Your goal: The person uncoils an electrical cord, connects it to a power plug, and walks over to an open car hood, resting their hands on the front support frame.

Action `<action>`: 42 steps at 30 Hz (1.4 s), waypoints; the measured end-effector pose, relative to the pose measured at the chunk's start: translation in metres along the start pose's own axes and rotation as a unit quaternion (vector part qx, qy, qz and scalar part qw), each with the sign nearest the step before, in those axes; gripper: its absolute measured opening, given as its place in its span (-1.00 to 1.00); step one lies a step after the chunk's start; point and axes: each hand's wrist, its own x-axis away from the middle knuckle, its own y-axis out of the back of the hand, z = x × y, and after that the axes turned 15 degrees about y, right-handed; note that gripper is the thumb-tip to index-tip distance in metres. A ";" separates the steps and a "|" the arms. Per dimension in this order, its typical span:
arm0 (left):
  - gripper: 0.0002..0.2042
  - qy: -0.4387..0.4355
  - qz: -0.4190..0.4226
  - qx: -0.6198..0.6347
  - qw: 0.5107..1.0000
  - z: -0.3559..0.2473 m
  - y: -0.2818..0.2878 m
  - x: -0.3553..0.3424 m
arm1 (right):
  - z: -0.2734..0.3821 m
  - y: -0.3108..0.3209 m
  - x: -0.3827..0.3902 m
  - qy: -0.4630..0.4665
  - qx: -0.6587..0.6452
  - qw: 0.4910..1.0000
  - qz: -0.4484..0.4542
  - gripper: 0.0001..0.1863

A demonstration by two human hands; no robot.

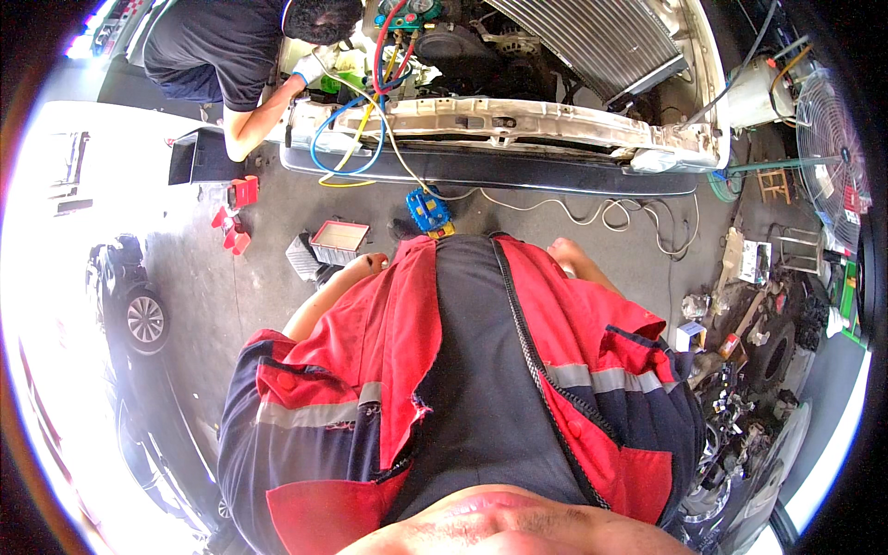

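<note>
My left hand (368,265) hangs beside the left edge of my red and navy jacket (319,324), its fingers mostly hidden. On the other side my right hand (566,253) is partly covered by the jacket, and its fingers cannot be made out. I see no object in either hand. Just ahead of me on the floor stands a blue pump (428,211) with a yellow part. Beyond it is the opened front of a car, with a pale crossbar (518,122) and a finned radiator (587,42). A gauge set (407,13) with red, blue and yellow hoses lies over it.
A co-worker (217,46) leans over the car at far left, one gloved hand in the engine bay. A boxy filter (339,239) and red stands (242,191) sit on the floor at left. A pale cable (615,208) snakes rightward. A large fan (832,157) and scattered parts line the right.
</note>
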 end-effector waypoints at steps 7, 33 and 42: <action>-0.50 0.041 0.008 -0.029 0.999 -0.011 0.007 0.004 | 0.011 0.010 0.006 -0.021 -0.002 1.000 0.014 -0.56; -0.45 0.008 -0.003 -0.033 0.999 -0.011 0.003 -0.002 | 0.005 -0.001 0.006 -0.042 -0.045 0.998 0.014 -0.57; -0.54 -0.005 0.006 -0.006 1.000 -0.003 0.002 -0.004 | 0.003 -0.003 0.000 -0.034 -0.047 0.998 0.019 -0.57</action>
